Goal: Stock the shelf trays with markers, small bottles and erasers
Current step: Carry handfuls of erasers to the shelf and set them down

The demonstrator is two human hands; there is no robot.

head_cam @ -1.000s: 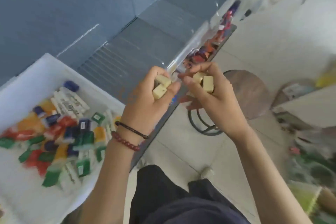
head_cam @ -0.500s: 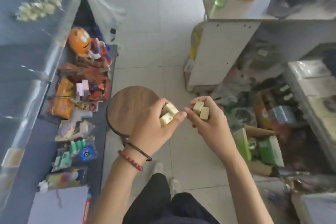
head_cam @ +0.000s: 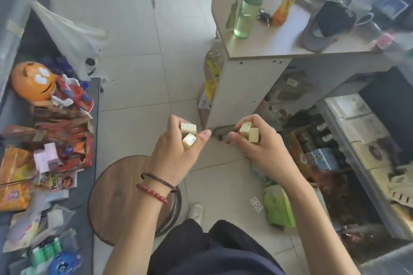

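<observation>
Fingers (head_cam: 173,121) of left hand (head_cam: 176,152) curled round two cream erasers (head_cam: 188,139), ends up. Right hand (head_cam: 259,147) pinches second pair (head_cam: 249,133) likewise. Hands near, apart, above floor. Shelf (head_cam: 95,87) at 9 o'clock, nearer left hand; target tray apparently out of frame.

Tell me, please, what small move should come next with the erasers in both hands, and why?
The left hand grips two cream erasers and the right hand two more, both held over the floor near the stool, with no eraser tray in view. So probably turn toward a shelf tray and carry them there.
</observation>
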